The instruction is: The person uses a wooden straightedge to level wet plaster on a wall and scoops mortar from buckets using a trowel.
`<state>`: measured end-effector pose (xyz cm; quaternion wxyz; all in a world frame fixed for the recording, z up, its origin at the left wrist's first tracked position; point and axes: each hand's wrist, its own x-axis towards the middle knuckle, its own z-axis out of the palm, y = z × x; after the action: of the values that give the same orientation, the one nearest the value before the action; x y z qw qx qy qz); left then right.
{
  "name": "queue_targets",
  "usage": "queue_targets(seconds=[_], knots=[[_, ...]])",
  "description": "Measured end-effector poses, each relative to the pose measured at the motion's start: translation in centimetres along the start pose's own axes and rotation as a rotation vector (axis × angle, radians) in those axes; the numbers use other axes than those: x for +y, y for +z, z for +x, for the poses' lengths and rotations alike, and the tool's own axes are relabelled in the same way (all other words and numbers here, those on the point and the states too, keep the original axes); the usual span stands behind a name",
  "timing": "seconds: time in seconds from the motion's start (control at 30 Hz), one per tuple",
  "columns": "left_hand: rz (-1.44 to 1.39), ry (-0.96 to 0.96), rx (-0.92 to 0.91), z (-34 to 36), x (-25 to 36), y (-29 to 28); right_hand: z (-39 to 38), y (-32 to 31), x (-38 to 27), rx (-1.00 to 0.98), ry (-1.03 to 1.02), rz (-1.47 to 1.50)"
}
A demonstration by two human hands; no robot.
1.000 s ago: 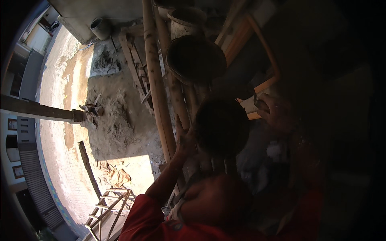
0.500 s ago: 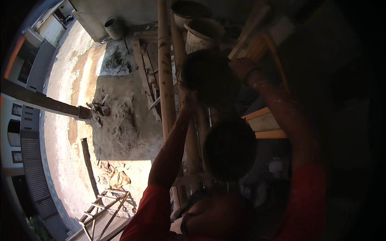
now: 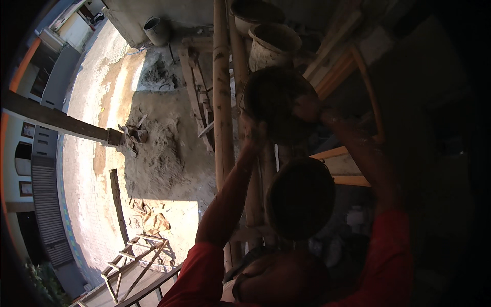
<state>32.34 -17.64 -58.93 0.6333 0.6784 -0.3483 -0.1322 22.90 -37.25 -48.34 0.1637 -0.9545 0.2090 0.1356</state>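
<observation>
Both my arms in red sleeves reach up from the lower edge. My left hand [image 3: 252, 134] grips the left rim of a dark round pan [image 3: 273, 100]. On the pan's right rim sits my right hand [image 3: 308, 108]. I hold the pan out in deep shadow, just right of an upright bamboo pole [image 3: 221, 102]. Below it, between my forearms, is a second dark round shape [image 3: 302, 197]; whether it is a pan or a head I cannot tell.
Two pale empty basins [image 3: 271, 43] sit beyond the pan on wooden planks [image 3: 340, 153]. Far below lie sunlit ground with a sand pile [image 3: 163, 153], a wooden trestle [image 3: 133, 256], a grey drum [image 3: 156, 28] and a long beam [image 3: 56, 117].
Both hands have come onto the dark pan and carried it up and away from me. The second round shape has dropped lower in the picture.
</observation>
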Motion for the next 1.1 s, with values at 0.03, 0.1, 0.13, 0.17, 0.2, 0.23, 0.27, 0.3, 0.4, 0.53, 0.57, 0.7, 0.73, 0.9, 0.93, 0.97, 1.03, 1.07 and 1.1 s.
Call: queue_targets(seconds=[0.03, 0.1, 0.13, 0.17, 0.2, 0.23, 0.27, 0.3, 0.4, 0.53, 0.57, 0.7, 0.73, 0.9, 0.93, 0.97, 1.03, 1.07, 1.1], knots=[[-0.009, -0.022, -0.002, 0.1, 0.1, 0.5, 0.0, 0.4, 1.0, -0.007, -0.006, 0.004], [-0.026, -0.070, -0.004, 0.0, 0.6, 1.2, -0.1, 1.1, 2.0, 0.006, -0.069, -0.060], [-0.045, -0.064, -0.033, -0.2, 0.8, 1.3, -0.3, 1.5, 2.3, 0.026, -0.124, -0.128], [-0.065, -0.058, -0.063, -0.3, 1.1, 1.2, -0.5, 1.7, 2.6, 0.047, -0.178, -0.197], [-0.075, -0.049, -0.082, -0.3, 1.0, 0.7, -0.6, 1.5, 1.9, 0.046, -0.183, -0.151], [-0.033, -0.013, -0.060, -0.2, 1.0, 0.5, -1.0, 1.5, 1.2, 0.045, -0.187, -0.105], [0.009, 0.022, -0.038, -0.1, 1.0, 0.3, -1.2, 1.4, 0.4, 0.045, -0.191, -0.060], [0.039, 0.058, -0.020, -0.1, 1.0, 0.5, -1.2, 1.7, 0.2, 0.038, -0.157, -0.033], [-0.016, 0.133, -0.073, -0.1, 0.5, 0.3, -1.4, 2.5, 0.1, 0.032, -0.078, 0.051], [-0.202, 0.073, -0.062, -0.3, 1.9, 0.6, -3.9, 0.4, -2.0, -0.095, 0.112, 0.406], [-0.190, 0.074, -0.071, -0.3, 1.7, 0.1, -4.4, -0.2, -2.9, -0.157, 0.190, 0.550], [-0.159, 0.076, -0.099, 0.3, 0.9, 0.0, -5.4, -0.4, -3.1, -0.127, 0.236, 0.630], [-0.187, 0.076, -0.107, 0.4, 0.3, -0.2, -5.5, -0.2, -3.1, -0.127, 0.226, 0.643], [-0.516, -0.059, -0.264, 0.2, 0.9, -0.6, -6.2, 0.8, -1.9, -0.071, 0.203, 0.734], [-0.508, -0.047, -0.286, 0.1, 1.2, -0.6, -6.3, 1.2, -1.5, -0.059, 0.214, 0.785], [-0.502, -0.035, -0.309, 0.1, 1.6, -0.7, -6.4, 1.4, -1.1, -0.045, 0.226, 0.836], [-0.520, -0.063, -0.337, 0.0, 2.2, -1.0, -6.7, 1.4, -1.2, 0.022, 0.271, 0.853], [-0.553, -0.100, -0.347, -0.1, 2.5, -1.0, -7.0, 1.3, -1.2, 0.058, 0.298, 0.860], [-0.581, -0.135, -0.356, 0.0, 2.7, -1.1, -7.3, 1.1, -1.3, 0.089, 0.304, 0.857]])
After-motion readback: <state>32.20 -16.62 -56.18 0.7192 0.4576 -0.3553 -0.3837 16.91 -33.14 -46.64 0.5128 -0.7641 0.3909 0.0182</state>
